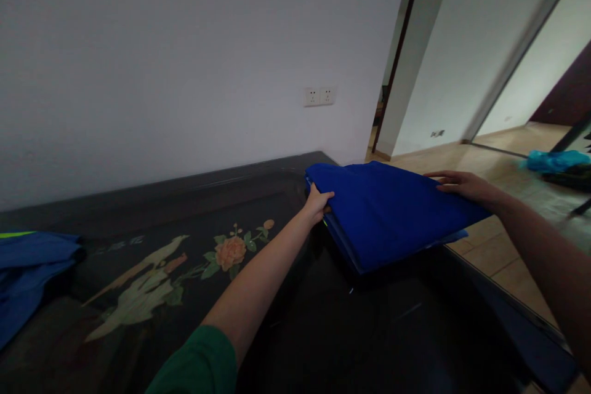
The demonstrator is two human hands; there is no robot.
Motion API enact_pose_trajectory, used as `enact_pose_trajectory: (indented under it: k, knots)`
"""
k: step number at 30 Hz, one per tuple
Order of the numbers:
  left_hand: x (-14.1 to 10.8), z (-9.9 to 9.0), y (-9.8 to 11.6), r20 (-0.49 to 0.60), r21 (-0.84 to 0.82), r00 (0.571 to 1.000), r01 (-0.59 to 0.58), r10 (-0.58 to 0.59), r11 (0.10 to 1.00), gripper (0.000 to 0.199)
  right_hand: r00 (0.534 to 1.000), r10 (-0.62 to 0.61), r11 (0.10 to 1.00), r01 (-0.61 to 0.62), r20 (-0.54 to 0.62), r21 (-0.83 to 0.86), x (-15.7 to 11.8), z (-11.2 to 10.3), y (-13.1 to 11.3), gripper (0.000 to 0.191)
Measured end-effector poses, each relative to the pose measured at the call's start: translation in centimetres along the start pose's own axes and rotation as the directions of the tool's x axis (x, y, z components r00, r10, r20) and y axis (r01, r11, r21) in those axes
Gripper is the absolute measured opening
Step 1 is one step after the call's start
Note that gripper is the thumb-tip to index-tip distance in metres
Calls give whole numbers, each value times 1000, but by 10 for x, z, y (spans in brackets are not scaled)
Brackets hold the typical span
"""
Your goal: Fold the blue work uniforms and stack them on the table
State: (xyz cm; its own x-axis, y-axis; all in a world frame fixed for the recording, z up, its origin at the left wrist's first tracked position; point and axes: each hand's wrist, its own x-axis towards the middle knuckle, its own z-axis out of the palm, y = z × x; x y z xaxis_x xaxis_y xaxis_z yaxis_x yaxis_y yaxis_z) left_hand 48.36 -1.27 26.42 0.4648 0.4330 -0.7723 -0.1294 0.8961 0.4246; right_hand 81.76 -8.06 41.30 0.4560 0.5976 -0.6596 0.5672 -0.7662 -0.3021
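Note:
A folded royal-blue garment [392, 215] lies in a flat bundle over the right end of the dark tabletop [295, 320]. Its layered edge shows lighter blue and a small bit of yellow-green. My left hand [317, 203] is closed on the bundle's left edge, thumb on top and the other fingers mostly hidden beneath. At the far right edge, my right hand [464, 186] rests with its fingers stretched over the cloth, and its thumb side is partly hidden. Another blue garment [32, 277] with a yellow-green strip lies at the far left.
A flower-and-bird picture [231, 252] decorates the dark surface. Behind it rises a white wall [184, 61] with a double socket [319, 96]. On the right, the tiled floor [489, 246] leads to a doorway, and a bright blue plastic-looking heap [556, 161] lies there.

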Motion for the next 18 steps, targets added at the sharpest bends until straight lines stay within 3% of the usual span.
enact_pose_trajectory:
  k: [3,5,8,10,12,15,18]
  knots:
    - [-8,4,-7,-28,-10,1000,1,-2,1000,78,995,64,991,-54,80,-126,3,0,4,32]
    - [-15,0,-9,-32,14,999,20,-19,1000,87,993,102,970,-87,54,-228,2,5,8,29]
    - [-26,-17,-4,-22,105,1000,15,-12,994,101,993,-70,918,27,-95,-396,-11,27,2,35]
    - [-35,-34,4,-45,231,997,-48,60,972,104,948,-283,846,173,-148,-505,-31,55,-11,44]
    - [-50,-55,11,-57,377,984,-133,167,917,96,903,-420,767,299,-92,-567,-57,91,-29,50]
    - [-86,-94,18,14,518,957,-254,289,817,68,896,-437,702,390,72,-596,-93,138,-53,47]
    - [-140,-145,27,119,612,917,-369,380,700,41,870,-493,702,409,17,-582,-118,156,-68,46]
